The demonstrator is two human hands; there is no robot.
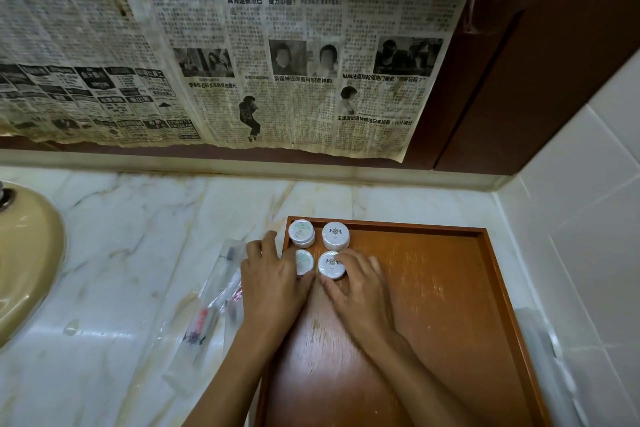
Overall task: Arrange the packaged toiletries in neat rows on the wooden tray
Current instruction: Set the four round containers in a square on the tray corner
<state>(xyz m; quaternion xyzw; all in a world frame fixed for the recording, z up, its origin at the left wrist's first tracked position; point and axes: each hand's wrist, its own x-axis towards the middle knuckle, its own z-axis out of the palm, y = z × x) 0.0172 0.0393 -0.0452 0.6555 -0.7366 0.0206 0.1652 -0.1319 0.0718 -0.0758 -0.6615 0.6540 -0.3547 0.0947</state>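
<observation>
Pinching from both sides, the fingers (341, 258) of the right hand (360, 291) curl round the near right soap puck (330, 265), thumb on its near edge, as if nudging it square under the puck behind it. The left hand (273, 279) lies beside it with its fingers curled over the near left puck (304, 262), covering most of it and gripping its left and near sides; two of its fingers reach past the tray's left rim toward the far left. Both hands seem to be pressing their pucks toward each other so that the second row sits tight and level. Behind them the far left stack (301, 233), two pucks high, and the far right puck (335, 236) form the first row in the far left corner of the wooden tray (450, 288), whose remaining floor is bare. Left of the tray, on the marble counter (145, 218), wrapped toothbrush packets (214, 308) lie loose, not yet arranged. A beige basin (24, 260) sits at the far left, and old newspaper (242, 45) hangs on the wall behind.
</observation>
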